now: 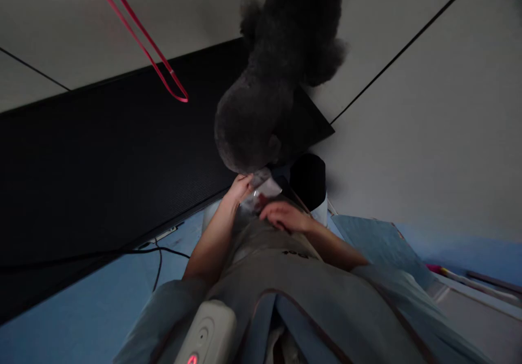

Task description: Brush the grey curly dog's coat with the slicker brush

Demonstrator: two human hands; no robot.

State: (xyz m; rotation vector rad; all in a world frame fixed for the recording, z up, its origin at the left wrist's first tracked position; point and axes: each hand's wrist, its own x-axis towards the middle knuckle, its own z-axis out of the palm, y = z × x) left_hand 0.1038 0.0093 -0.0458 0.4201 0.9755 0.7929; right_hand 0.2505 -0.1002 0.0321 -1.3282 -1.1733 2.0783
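Observation:
A fluffy grey dog (248,119) stands on a black ribbed grooming table (101,162), with its rump towards me. Just below the rump, my left hand (241,187) has its fingers pinched on a shiny clear plastic bag (267,188). A blurred reddish patch shows in or behind the plastic; I cannot tell what it is. My right hand (286,216) is beside the bag's lower right, in front of my apron. Its fingers are loosely bent and apart, slightly blurred, with nothing visible in them.
A pink loop leash (163,70) hangs over the table at upper left. Right of the table's end stands a bin with a black liner (309,182). Black cables (159,252) run below the table edge. A blue-grey panel (375,244) is at the right, by the wall.

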